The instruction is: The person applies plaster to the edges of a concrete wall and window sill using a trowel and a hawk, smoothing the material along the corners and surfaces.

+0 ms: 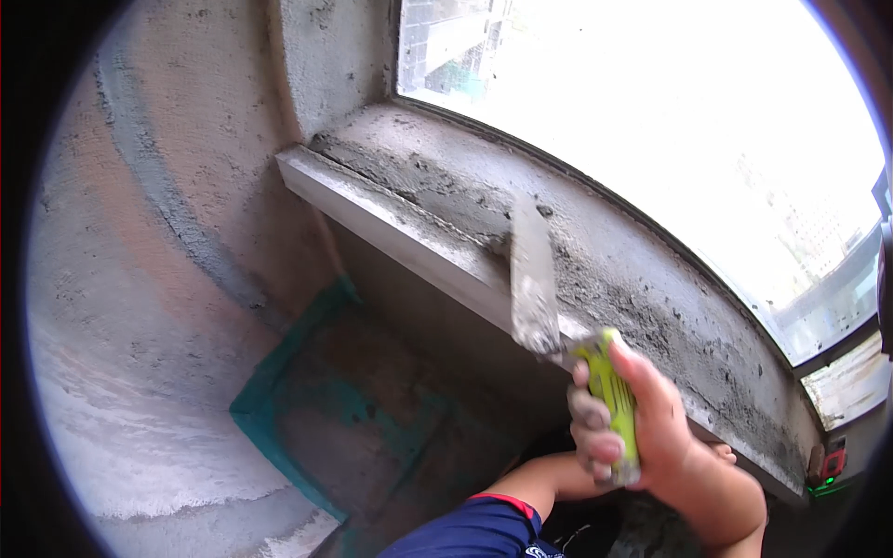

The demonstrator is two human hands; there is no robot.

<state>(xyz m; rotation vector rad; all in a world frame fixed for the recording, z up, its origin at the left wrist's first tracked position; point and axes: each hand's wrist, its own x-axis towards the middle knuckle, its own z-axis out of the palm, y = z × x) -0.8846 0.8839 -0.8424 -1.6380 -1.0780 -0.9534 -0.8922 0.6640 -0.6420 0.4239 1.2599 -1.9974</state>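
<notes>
My right hand [619, 418] is closed around the yellow-green handle of a trowel [534, 270]. The trowel's long metal blade is smeared with grey mortar and points away from me, over the window ledge. Beneath and beside the blade, rough grey mortar [446, 200] covers the ledge. A straight pale board or bar [391, 228] runs along the ledge's front edge. My left forearm [549, 476] passes behind my right hand. Only a few fingertips of my left hand [724, 453] show, close to the bar beyond my right wrist; the rest is hidden.
A bright window [651, 121] rises behind the ledge. Rough plastered wall [205, 139] curves along the left. Below the ledge, a teal-edged patch [288, 353] marks the floor and lower wall. A small red and black device [828, 463] with green lights sits at the ledge's right end.
</notes>
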